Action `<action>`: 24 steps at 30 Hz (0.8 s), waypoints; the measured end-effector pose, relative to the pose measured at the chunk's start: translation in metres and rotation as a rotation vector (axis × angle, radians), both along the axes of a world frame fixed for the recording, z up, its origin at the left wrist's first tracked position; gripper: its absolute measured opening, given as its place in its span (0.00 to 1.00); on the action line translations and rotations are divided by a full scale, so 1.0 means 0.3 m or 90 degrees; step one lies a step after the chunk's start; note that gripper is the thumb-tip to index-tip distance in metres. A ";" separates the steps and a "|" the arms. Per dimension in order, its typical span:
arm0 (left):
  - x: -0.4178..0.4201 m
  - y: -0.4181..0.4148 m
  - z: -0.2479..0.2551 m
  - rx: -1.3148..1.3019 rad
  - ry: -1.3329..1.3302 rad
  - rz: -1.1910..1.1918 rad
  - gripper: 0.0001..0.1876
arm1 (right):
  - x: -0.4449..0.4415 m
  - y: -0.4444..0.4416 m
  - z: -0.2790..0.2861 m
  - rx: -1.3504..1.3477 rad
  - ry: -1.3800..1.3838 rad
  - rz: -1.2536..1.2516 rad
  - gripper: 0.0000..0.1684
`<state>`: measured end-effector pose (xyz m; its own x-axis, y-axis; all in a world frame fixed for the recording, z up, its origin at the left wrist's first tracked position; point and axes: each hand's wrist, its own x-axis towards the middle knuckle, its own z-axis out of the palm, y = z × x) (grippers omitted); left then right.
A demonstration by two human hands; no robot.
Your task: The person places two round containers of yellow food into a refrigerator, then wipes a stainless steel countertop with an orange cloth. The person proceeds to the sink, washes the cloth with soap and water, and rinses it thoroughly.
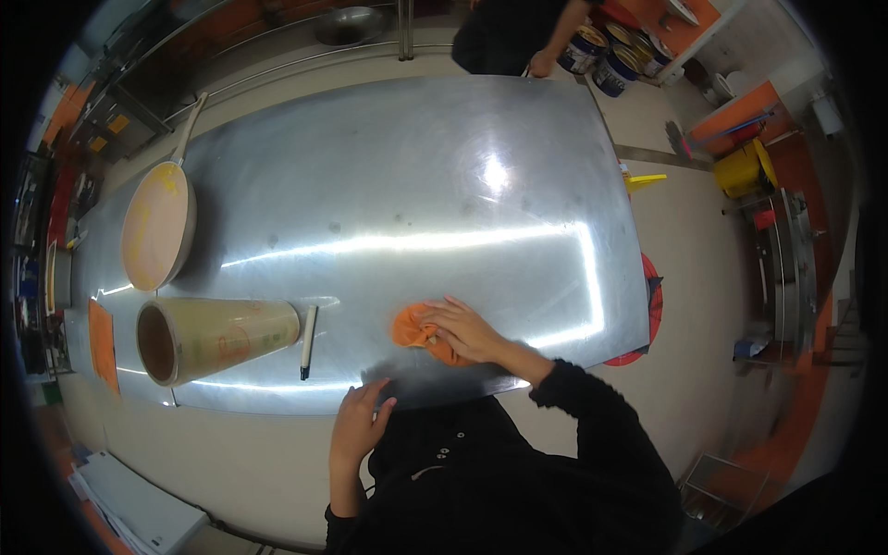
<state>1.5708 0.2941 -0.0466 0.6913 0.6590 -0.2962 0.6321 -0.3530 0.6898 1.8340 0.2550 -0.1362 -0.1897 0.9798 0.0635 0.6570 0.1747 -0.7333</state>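
An orange cloth point(414, 325), bunched up, lies on the stainless steel tabletop point(416, 166) near its front edge. My right hand point(461, 329) presses on it from above, fingers spread over the folds. At the near edge of the table rests my left hand point(362, 419), holding nothing, its thumb apart from the fingers. To the left of both hands is a slim pale marker-like stick point(309, 343) with a dark tip. Beside that lies a large roll of clear plastic film point(229, 336) on its side, its hollow core facing left.
A frying pan point(156, 225) with yellow residue stands at the table's left. Near the left end is an orange sheet point(104, 343). Beyond the far edge stands another person point(513, 35), by several tins point(616, 69). A red round container point(651, 277) shows past the right edge.
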 end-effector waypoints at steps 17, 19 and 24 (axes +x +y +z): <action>-0.305 -0.346 -0.431 -0.260 0.275 0.233 0.23 | 0.142 -0.523 0.005 0.010 -0.235 -0.536 0.35; -0.294 -0.368 -0.446 -0.285 0.256 0.221 0.22 | 0.110 -0.477 -0.009 0.021 -0.199 -0.468 0.36; -0.356 -0.447 -0.514 -0.295 0.224 0.205 0.23 | -0.036 -0.277 0.003 0.036 -0.174 -0.321 0.33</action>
